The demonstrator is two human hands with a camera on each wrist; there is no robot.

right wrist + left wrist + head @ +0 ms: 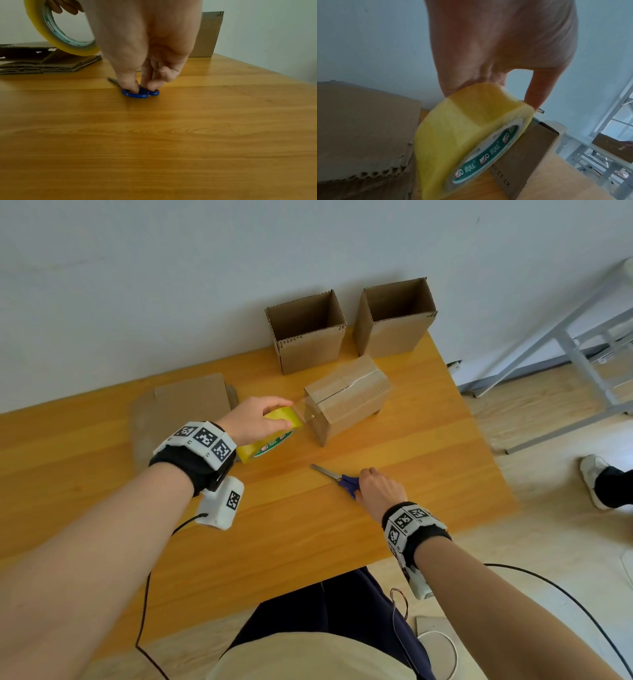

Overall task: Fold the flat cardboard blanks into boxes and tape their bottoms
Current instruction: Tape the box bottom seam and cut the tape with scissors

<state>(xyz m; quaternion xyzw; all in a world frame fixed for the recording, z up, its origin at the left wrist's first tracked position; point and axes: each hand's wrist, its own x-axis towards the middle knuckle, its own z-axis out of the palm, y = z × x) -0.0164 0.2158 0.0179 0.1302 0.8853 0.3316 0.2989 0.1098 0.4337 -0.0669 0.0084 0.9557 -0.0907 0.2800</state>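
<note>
Wooden table (308, 525) against pale wall (171, 285); metal frame (565, 344) cut off right. Left hand (251, 419) grips tape roll (270, 440); right hand (378, 491) pinches scissors (342, 479), handles partly hidden.

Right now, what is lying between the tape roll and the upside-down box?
A clear strip of tape stretches from the tape roll, held by the left hand, to the box. The head view shows it.

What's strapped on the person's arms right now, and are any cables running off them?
Both forearms are bare, no sleeves. Each wrist carries a black strap with white blocks printed with black square markers: left band, right band. A white camera housing hangs under the left wrist. Thin black cables trail from both.
</note>
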